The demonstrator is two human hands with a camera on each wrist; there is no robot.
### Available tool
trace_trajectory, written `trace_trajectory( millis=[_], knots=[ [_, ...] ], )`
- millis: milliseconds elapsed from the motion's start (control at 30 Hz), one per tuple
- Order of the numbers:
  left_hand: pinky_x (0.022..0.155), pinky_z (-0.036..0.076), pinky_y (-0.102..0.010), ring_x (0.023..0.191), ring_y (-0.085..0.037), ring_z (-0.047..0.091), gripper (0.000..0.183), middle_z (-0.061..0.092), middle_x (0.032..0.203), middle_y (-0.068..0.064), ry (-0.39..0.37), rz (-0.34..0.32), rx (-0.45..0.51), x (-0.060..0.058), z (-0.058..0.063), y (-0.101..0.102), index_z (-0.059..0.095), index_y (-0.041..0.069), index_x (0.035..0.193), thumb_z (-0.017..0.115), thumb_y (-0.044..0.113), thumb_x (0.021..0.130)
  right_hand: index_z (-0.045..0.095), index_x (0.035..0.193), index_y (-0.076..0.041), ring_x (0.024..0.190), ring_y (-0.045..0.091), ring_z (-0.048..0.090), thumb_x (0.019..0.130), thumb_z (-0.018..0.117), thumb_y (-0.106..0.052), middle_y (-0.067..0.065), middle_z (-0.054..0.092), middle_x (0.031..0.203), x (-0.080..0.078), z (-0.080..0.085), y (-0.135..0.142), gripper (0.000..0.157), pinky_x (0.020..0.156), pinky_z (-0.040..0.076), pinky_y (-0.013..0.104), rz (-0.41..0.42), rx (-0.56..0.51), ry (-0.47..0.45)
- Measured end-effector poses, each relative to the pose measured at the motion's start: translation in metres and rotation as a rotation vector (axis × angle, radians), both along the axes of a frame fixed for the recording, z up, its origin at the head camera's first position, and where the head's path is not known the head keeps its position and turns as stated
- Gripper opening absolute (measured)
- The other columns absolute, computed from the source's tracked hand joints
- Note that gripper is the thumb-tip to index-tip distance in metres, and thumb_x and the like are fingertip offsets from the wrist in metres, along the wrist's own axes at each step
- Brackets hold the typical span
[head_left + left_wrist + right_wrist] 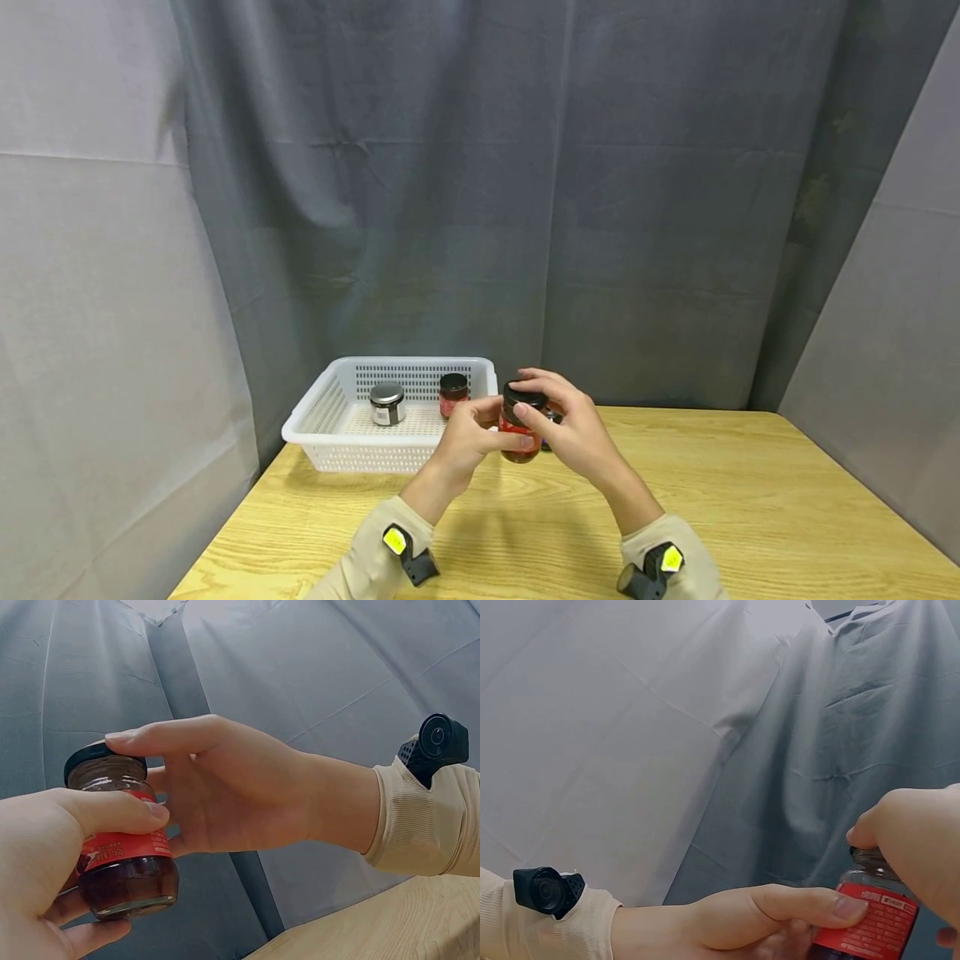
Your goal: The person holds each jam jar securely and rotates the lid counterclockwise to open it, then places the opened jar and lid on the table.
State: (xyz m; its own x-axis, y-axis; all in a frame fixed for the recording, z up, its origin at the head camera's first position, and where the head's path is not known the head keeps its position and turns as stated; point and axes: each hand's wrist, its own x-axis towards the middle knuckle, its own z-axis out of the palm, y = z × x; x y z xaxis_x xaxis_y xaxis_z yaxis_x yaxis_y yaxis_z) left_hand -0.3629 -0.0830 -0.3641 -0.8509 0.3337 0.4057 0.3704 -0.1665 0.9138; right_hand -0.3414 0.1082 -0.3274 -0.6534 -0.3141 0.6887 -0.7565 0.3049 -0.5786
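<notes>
A glass jar (519, 455) with a red label and a black lid (523, 395) is held upright above the table. My left hand (467, 435) grips its body, the thumb lying across the label, as the left wrist view also shows. From the other side my right hand (576, 427) holds the lid, its thumb at the near edge and its fingers over the top. In the right wrist view the jar's label (870, 922) faces the camera. Partly hidden behind my right hand is another dark jar (555, 416).
To the left on the wooden table (675, 492) stands a white perforated basket (367, 457). Inside it are a jar with a silver lid (387, 403) and a red-labelled jar with a black lid (453, 393). A grey curtain (480, 208) hangs behind the table.
</notes>
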Motion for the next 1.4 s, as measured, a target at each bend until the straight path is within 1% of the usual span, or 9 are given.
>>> trace_trajectory(
  millis=[233, 433, 533, 667, 767, 867, 1067, 1300, 1400],
  knots=[
    [0.088, 0.056, -0.039, 0.108, -0.026, 0.067, 0.051, 0.074, 0.117, -0.01, 0.003, 0.012, -0.002, -0.002, -0.002, 0.0, 0.074, 0.01, 0.128, 0.089, 0.004, 0.079, 0.076, 0.125, -0.011, 0.12, 0.029, 0.054, 0.101, 0.069, -0.017, 0.009, 0.058, 0.132, 0.001, 0.002, 0.001, 0.026, 0.095, 0.049, 0.052, -0.003, -0.001, 0.004],
    [0.087, 0.055, -0.037, 0.107, -0.024, 0.065, 0.049, 0.075, 0.115, -0.01, 0.026, 0.026, 0.007, -0.003, -0.002, 0.001, 0.074, 0.006, 0.125, 0.088, 0.002, 0.078, 0.073, 0.125, -0.005, 0.128, 0.035, 0.056, 0.104, 0.059, -0.005, 0.017, 0.058, 0.141, 0.0, 0.002, 0.001, 0.025, 0.098, 0.053, 0.043, 0.08, -0.054, -0.04],
    [0.087, 0.056, -0.037, 0.108, -0.025, 0.065, 0.049, 0.075, 0.115, -0.01, 0.022, 0.022, 0.006, -0.003, -0.002, 0.0, 0.074, 0.006, 0.125, 0.088, 0.003, 0.079, 0.072, 0.123, -0.005, 0.129, 0.034, 0.055, 0.103, 0.061, -0.007, 0.018, 0.058, 0.142, 0.0, 0.002, 0.0, 0.024, 0.097, 0.053, 0.043, 0.08, -0.062, -0.04],
    [0.087, 0.056, -0.038, 0.109, -0.025, 0.065, 0.051, 0.074, 0.117, -0.01, 0.012, 0.008, 0.005, -0.002, -0.001, 0.0, 0.074, 0.008, 0.127, 0.089, 0.004, 0.079, 0.072, 0.123, -0.01, 0.119, 0.028, 0.061, 0.1, 0.07, -0.016, 0.014, 0.06, 0.141, 0.0, -0.001, -0.003, 0.024, 0.09, 0.054, 0.046, 0.023, -0.035, -0.02],
    [0.089, 0.056, -0.038, 0.111, -0.026, 0.064, 0.051, 0.074, 0.118, -0.01, 0.012, 0.009, 0.001, -0.002, -0.001, 0.0, 0.074, 0.009, 0.128, 0.089, 0.005, 0.079, 0.071, 0.121, -0.012, 0.103, 0.024, 0.066, 0.097, 0.075, -0.019, 0.012, 0.061, 0.14, -0.001, -0.003, -0.007, 0.025, 0.082, 0.057, 0.043, -0.005, -0.05, -0.025],
    [0.091, 0.055, -0.039, 0.112, -0.026, 0.063, 0.052, 0.074, 0.118, -0.01, 0.02, 0.011, -0.004, -0.003, -0.002, 0.001, 0.074, 0.009, 0.128, 0.089, 0.004, 0.078, 0.07, 0.116, -0.011, 0.094, 0.023, 0.067, 0.095, 0.078, -0.017, 0.012, 0.063, 0.136, -0.002, -0.006, -0.011, 0.023, 0.077, 0.058, 0.037, -0.01, -0.098, -0.036],
    [0.089, 0.056, -0.039, 0.111, -0.027, 0.064, 0.052, 0.074, 0.117, -0.01, 0.029, 0.012, -0.014, -0.003, -0.004, 0.002, 0.075, 0.01, 0.126, 0.089, 0.001, 0.077, 0.065, 0.109, -0.01, 0.097, 0.023, 0.069, 0.094, 0.079, -0.014, 0.011, 0.066, 0.129, -0.003, -0.006, -0.016, 0.021, 0.078, 0.058, 0.033, -0.021, -0.143, -0.037],
    [0.09, 0.055, -0.04, 0.112, -0.027, 0.063, 0.05, 0.074, 0.117, -0.01, 0.036, 0.009, -0.015, -0.002, -0.003, 0.003, 0.076, 0.009, 0.125, 0.088, 0.002, 0.078, 0.066, 0.115, -0.006, 0.111, 0.028, 0.067, 0.096, 0.077, -0.015, 0.015, 0.065, 0.133, -0.002, -0.004, -0.013, 0.024, 0.089, 0.056, 0.044, 0.005, -0.137, -0.08],
    [0.088, 0.055, -0.039, 0.11, -0.026, 0.063, 0.048, 0.075, 0.115, -0.009, 0.037, 0.017, -0.025, -0.002, -0.003, 0.003, 0.076, 0.009, 0.123, 0.088, 0.001, 0.078, 0.068, 0.115, -0.007, 0.112, 0.029, 0.066, 0.096, 0.077, -0.016, 0.013, 0.064, 0.134, -0.002, -0.005, -0.012, 0.023, 0.09, 0.056, 0.044, 0.006, -0.126, -0.084]
  ],
)
